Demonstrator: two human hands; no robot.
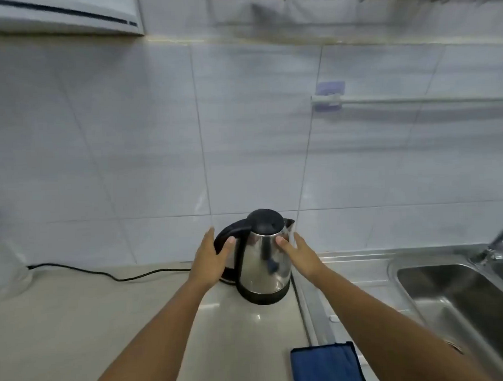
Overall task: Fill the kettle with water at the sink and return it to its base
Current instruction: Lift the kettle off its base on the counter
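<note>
A stainless steel kettle (pixel 261 264) with a black lid and black handle stands upright on the beige counter (pixel 78 324), close to the tiled wall. Its black bottom ring (pixel 262 296) rests on the counter; I cannot tell the base apart from it. My left hand (pixel 210 260) wraps the handle on the kettle's left, thumb in front and fingers behind. My right hand (pixel 302 255) cups the right side of the body below the spout, thumb pressed on the steel. The steel sink (pixel 447 286) lies to the right, with its faucet (pixel 500 238) at the far right edge.
A black power cord (pixel 105 273) runs along the counter from the left toward the kettle. A folded blue cloth (pixel 325 364) lies at the near edge beside the sink's drainboard. A towel rail (pixel 412 100) is fixed to the wall. A blurred clear container (pixel 8 270) stands far left.
</note>
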